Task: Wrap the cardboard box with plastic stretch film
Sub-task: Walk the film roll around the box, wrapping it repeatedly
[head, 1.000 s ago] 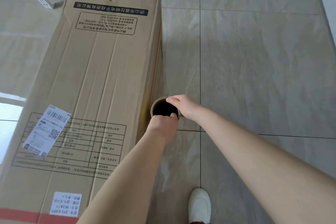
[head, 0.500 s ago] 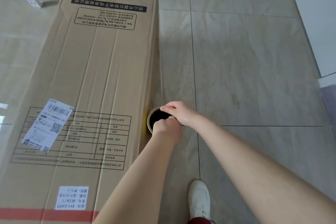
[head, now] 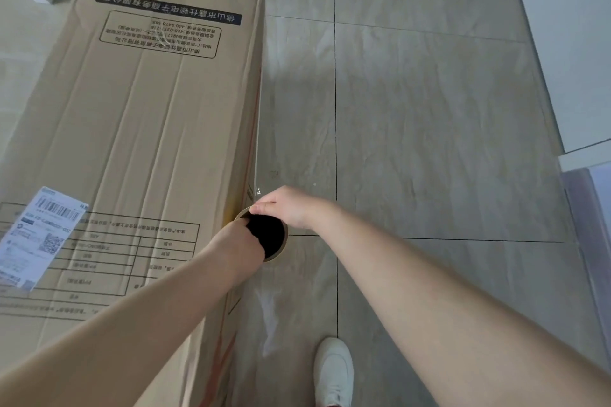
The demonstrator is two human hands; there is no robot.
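Your left hand [head: 236, 243] grips roll [head: 269, 238] core, fingers inside; your right hand [head: 291, 208] pinches far rim; roll just beside box [head: 148, 125].

A long cardboard box [head: 148, 142] lies flat on a grey tiled floor [head: 429, 142], a white shipping label [head: 39, 235] near its left edge. Against the box's right edge stands a film roll [head: 271, 241], seen end-on with a dark hollow core. The left hand [head: 243, 246] hooks fingers into the core; the right hand [head: 287, 208] grips the far rim. A white shoe [head: 334, 370] stands below.
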